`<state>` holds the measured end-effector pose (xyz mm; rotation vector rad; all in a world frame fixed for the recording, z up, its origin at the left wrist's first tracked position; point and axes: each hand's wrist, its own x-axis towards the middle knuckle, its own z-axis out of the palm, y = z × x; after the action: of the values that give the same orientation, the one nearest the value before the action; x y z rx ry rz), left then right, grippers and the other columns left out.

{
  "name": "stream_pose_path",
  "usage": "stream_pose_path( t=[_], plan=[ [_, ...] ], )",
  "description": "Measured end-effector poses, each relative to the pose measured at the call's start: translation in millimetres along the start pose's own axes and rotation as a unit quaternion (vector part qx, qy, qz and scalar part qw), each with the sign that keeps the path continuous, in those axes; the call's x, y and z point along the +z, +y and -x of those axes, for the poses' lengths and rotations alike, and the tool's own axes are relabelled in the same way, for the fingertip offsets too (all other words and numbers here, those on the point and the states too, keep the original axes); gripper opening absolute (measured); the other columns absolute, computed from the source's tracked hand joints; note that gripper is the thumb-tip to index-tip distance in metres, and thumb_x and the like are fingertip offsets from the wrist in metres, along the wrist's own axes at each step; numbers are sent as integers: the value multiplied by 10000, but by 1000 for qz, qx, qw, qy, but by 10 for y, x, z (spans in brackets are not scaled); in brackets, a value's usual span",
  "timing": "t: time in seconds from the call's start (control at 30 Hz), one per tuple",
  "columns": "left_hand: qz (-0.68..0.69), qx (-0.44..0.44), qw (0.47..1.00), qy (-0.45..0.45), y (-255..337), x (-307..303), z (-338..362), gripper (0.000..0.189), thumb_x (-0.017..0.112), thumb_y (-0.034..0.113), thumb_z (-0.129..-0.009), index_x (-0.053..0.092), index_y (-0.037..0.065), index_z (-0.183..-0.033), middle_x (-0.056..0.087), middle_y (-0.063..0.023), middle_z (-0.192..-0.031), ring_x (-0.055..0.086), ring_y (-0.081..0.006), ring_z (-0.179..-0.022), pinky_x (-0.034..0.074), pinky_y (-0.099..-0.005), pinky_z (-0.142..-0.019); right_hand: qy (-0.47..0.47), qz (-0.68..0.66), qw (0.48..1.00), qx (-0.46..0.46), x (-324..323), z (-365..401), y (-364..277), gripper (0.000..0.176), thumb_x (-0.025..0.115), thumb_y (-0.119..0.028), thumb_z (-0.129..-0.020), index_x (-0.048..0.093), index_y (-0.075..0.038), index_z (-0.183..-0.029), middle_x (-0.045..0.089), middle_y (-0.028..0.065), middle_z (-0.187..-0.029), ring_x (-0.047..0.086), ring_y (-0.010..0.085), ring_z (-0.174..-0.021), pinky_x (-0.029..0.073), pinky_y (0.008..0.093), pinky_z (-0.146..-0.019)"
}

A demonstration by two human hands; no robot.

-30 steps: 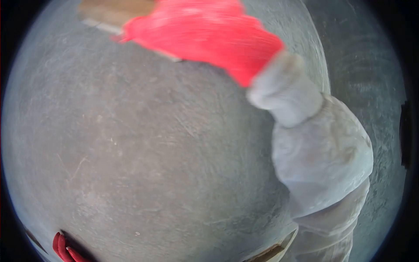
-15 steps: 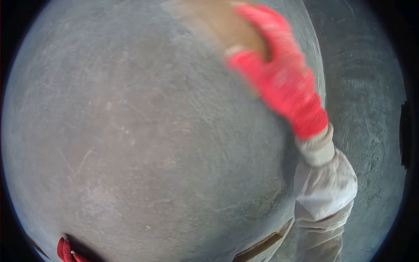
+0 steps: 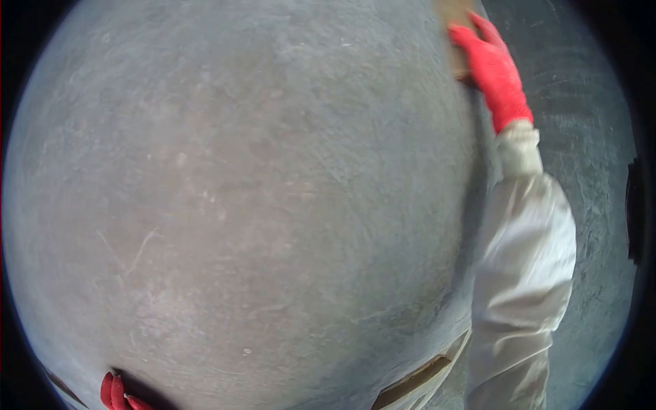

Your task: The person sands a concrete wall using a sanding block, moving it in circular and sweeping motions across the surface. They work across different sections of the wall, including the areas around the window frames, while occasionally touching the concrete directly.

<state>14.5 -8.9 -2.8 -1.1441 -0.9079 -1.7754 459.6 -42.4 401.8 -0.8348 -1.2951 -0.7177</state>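
My right hand (image 3: 497, 78), in a red glove, grips a tan, flat block (image 3: 456, 58) at the top right. The block lies against the broad grey, scuffed surface (image 3: 260, 191), close to its right edge; its upper part runs out of view and blur hides its exact kind. Down at the lower left, the red-gloved fingers of my left hand (image 3: 123, 396) are slightly apart beside the same surface, holding nothing that I can see. The rest of that hand is cut off by the frame.
Past the surface's right edge lies a darker grey floor-like area (image 3: 581, 137) with pale streaks. A brown strip (image 3: 413, 383) shows in a slot near the bottom edge. At the far right is a dark object (image 3: 635, 212), partly out of view.
My right hand has swept the tan block rightward and a little upward, from the upper middle to the surface's right edge. My left hand has stayed nearly in place.
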Motion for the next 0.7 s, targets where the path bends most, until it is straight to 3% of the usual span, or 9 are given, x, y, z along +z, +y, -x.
stream_pose_path(
  t=[0.1,0.13,0.2,0.27,0.43,0.53,0.57,0.67,0.7],
  plan=[
    [-25,5,1000,1,27,11,7,328,455,202,-984,625,-70,-1055,634,-225,-1008,598,-352,-881,480,-432,-826,71,130,870,-470,519,641,-381,634,674,-445,-857,501,-79,-1345,652,95,-1072,637,175,-892,509,311,-784],
    [-25,7,1000,2,59,28,6,328,455,202,-984,625,-70,-1055,634,-225,-1008,598,-352,-881,480,-432,-826,73,130,870,-469,453,636,-442,634,674,-445,-857,501,-79,-1345,652,95,-1072,637,175,-892,509,311,-784],
    [-29,4,1000,1,93,40,-23,330,456,208,-986,628,-67,-1043,634,-224,-1003,597,-354,-878,482,-433,-818,-79,98,937,-325,319,648,-502,652,616,-403,-861,457,-55,-1390,485,221,-1372,443,366,-1310,413,408,-1049],
    [-25,2,1000,0,62,10,-6,330,457,209,-987,627,-68,-1043,633,-226,-1002,597,-355,-878,482,-436,-816,-36,84,984,-154,162,319,-196,663,677,-447,-849,487,-61,-1353,625,115,-1148,622,197,-987,490,324,-852],
    [-17,-15,1000,16,70,23,6,335,456,211,-988,627,-72,-1042,626,-233,-1005,597,-356,-878,480,-442,-814,153,134,973,114,-640,-362,1184,745,670,-405,-851,391,-67,-1453,568,151,-1295,565,217,-1156,450,328,-971],
    [9,-19,1000,23,59,41,7,339,456,215,-988,627,-72,-1044,621,-234,-1010,597,-353,-880,478,-443,-819,92,110,988,50,-560,184,934,707,674,-353,-864,400,-61,-1446,536,144,-1321,540,232,-1187,424,333,-1008],
    [2,-19,1000,17,71,38,7,339,454,217,-989,627,-70,-1045,621,-232,-1013,596,-352,-884,476,-442,-823,86,95,992,-10,-433,428,791,712,719,-388,-821,454,-98,-1415,394,199,-1409,508,298,-1225,442,365,-1009],
    [-6,-21,1000,12,86,19,13,340,451,221,-991,628,-65,-1044,621,-227,-1016,593,-351,-891,471,-439,-830,-55,-22,965,-257,37,1250,21,609,755,-211,-814,491,-84,-1347,422,173,-1338,526,326,-1171,479,409,-959],
    [-10,-25,1000,16,88,13,24,341,450,224,-991,629,-62,-1041,622,-225,-1015,592,-350,-894,468,-438,-832,-100,63,939,-323,54,1427,-217,620,730,-174,-836,450,-75,-1380,429,153,-1348,496,269,-1196,447,380,-985]
  ],
)
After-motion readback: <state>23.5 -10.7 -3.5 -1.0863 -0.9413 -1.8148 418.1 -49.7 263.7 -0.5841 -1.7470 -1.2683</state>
